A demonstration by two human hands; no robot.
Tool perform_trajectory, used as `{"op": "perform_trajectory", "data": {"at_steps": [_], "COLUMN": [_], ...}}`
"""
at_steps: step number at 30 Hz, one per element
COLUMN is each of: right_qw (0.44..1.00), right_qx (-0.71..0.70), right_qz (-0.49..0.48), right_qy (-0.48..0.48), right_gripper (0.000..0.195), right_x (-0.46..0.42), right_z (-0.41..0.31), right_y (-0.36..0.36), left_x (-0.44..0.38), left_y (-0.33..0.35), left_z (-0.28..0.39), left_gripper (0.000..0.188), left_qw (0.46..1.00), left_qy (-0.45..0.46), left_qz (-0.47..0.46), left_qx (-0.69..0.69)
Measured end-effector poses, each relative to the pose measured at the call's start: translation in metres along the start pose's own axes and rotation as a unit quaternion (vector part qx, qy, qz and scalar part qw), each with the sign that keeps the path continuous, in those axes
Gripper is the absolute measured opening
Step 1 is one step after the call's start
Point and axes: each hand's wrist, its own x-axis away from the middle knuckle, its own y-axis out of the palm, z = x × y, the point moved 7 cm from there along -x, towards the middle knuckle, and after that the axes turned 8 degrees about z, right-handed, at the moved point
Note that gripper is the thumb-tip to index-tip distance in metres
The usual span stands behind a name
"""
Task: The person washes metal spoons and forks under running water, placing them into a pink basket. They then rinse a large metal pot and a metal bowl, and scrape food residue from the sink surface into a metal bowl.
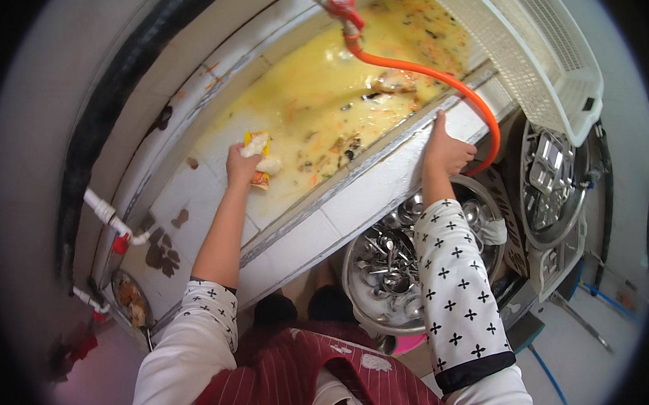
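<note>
My left hand (243, 165) grips a yellow and orange food packet (260, 180) together with a pale, soft lump, low over the floor of a white-tiled trough (203, 196). Just beyond it lies cloudy yellow liquid (302, 110) with orange shreds and dark food scraps. My right hand (447, 148) rests on the trough's tiled front ledge, its thumb along the edge and its fingers curled. An orange hose (481, 103) runs from a red-handled tap (341, 4), passing right of this hand. Whether the fingers hold anything cannot be seen.
Below my right arm stands a round metal basin (348, 281) of spoons, bowls and suds. White plastic baskets (575, 83) and a metal basin with compartment trays (549, 165) are at the right. At the lower left sits a ladle with food scraps (131, 302). Pipes line the left wall.
</note>
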Motion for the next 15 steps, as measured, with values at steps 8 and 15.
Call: {"op": "perform_trajectory", "data": {"at_steps": [8,15], "right_qw": [0.999,1.0], "right_qx": [0.023,0.014], "right_qz": [-0.011,-0.016], "right_qy": [0.019,0.015], "right_gripper": [0.101,0.109], "right_x": [0.003,-0.002], "right_z": [0.0,0.004], "right_y": [-0.004,0.002], "left_x": [0.076,0.116], "left_y": [-0.059,-0.15], "left_z": [-0.074,-0.136], "left_gripper": [0.039,0.042], "left_qw": [0.932,0.954], "left_qy": [-0.242,-0.246], "left_qz": [-0.104,-0.114], "left_qx": [0.249,0.131]}}
